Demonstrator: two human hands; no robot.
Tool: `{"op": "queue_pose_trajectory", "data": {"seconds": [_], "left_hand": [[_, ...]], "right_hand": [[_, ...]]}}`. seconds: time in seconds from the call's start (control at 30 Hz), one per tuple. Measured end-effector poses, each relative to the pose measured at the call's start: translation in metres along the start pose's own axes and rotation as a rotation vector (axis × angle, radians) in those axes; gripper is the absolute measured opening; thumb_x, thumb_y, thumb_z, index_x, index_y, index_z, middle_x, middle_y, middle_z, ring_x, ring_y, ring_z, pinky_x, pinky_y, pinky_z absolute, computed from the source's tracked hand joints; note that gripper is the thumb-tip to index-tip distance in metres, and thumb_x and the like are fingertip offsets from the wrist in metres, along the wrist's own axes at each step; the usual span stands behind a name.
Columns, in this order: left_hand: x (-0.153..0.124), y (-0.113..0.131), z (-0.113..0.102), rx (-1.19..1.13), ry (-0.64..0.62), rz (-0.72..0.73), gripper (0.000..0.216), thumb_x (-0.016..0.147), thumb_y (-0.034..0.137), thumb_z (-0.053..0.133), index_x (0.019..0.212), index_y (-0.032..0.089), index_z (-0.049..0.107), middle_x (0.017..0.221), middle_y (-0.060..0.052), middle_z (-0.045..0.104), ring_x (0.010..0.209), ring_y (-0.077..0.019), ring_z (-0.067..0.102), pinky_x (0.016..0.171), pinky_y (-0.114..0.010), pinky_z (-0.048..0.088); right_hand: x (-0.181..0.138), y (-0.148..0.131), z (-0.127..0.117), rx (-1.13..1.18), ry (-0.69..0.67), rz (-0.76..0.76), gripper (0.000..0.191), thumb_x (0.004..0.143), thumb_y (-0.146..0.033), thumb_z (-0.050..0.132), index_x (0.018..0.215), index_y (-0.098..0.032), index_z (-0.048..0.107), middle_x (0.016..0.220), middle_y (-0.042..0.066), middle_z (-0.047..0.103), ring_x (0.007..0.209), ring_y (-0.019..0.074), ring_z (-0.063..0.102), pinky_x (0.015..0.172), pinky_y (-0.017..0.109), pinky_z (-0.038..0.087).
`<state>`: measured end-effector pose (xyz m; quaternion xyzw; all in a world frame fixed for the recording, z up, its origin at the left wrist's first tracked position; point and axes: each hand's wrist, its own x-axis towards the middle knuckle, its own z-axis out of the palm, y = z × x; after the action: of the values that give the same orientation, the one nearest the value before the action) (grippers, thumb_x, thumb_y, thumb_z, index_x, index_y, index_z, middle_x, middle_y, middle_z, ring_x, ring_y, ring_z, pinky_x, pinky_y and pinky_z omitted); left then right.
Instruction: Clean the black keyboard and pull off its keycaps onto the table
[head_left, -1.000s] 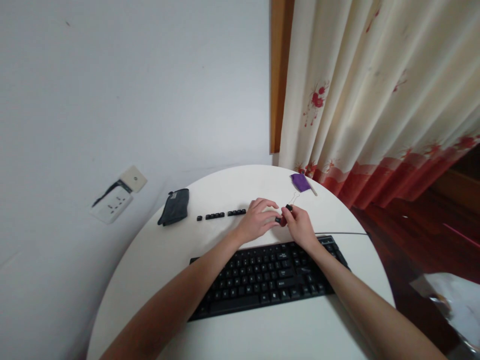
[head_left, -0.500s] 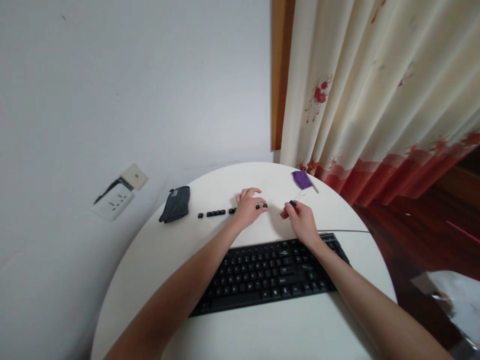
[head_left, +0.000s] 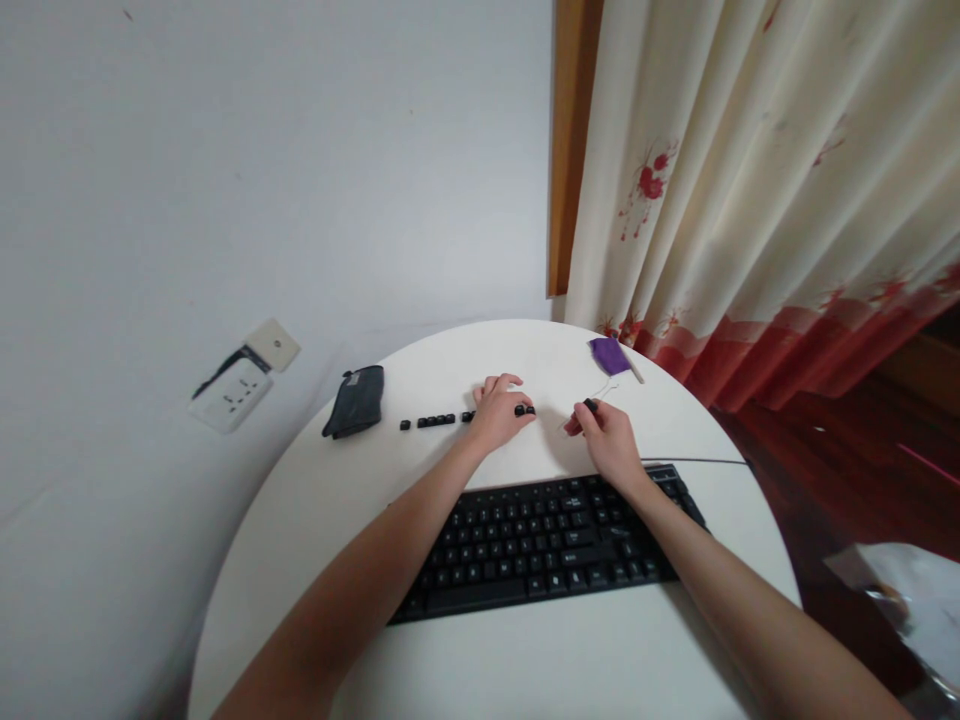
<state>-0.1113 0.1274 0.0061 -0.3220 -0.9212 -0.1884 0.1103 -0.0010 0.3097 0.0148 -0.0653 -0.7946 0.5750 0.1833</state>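
My left hand (head_left: 495, 415) rests on the white table behind the keyboard, thumb and index finger closed around black keycaps (head_left: 525, 410) at the right end of a row. Its other fingers stretch forward. More keycaps (head_left: 436, 420) continue the row to the left, partly hidden by this hand. My right hand (head_left: 611, 437) is held above the table just behind the keyboard, its fingers closed on a small black-handled tool (head_left: 591, 405). Thin wire shows left of those fingertips, like a wire keycap puller. The black keyboard (head_left: 517, 540) lies beneath my forearms.
A dark zip pouch (head_left: 355, 402) lies at the table's left edge. Toward the back right are a purple pouch (head_left: 608, 356) with a pale cord and a light stick (head_left: 631, 363). The keyboard cable (head_left: 697, 460) runs off the right edge. Wall and curtain stand behind.
The view has shifted slightly. Both hands keep nearly the same place and grip; the right hand has turned a little, and the row of keycaps looks the same.
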Motion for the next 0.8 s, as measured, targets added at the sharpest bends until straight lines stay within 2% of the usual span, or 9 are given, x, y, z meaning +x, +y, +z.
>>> {"op": "queue_pose_trajectory", "data": {"seconds": [0.37,0.8], "left_hand": [[0.0007,-0.0029,0.0031,-0.029,0.026,-0.03,0.011,0.073,0.033,0.08,0.082,0.029,0.075,0.124,-0.004,0.056,0.117,-0.0302,0.042,0.093,-0.048,0.034],[0.0019,-0.0036,0.0044,-0.043,0.037,-0.06,0.01,0.071,0.033,0.081,0.079,0.029,0.075,0.121,-0.003,0.056,0.116,-0.0301,0.043,0.093,-0.048,0.034]], "right_hand": [[-0.0004,0.0055,0.002,-0.008,-0.053,-0.028,0.039,0.093,-0.046,0.049,0.069,-0.018,0.063,0.07,0.007,0.071,0.065,0.0182,0.065,0.068,0.029,0.047],[-0.0011,-0.0015,0.0007,-0.009,-0.06,-0.017,0.038,0.091,-0.045,0.05,0.069,-0.018,0.063,0.07,0.007,0.072,0.064,0.0184,0.065,0.067,0.03,0.048]]}}
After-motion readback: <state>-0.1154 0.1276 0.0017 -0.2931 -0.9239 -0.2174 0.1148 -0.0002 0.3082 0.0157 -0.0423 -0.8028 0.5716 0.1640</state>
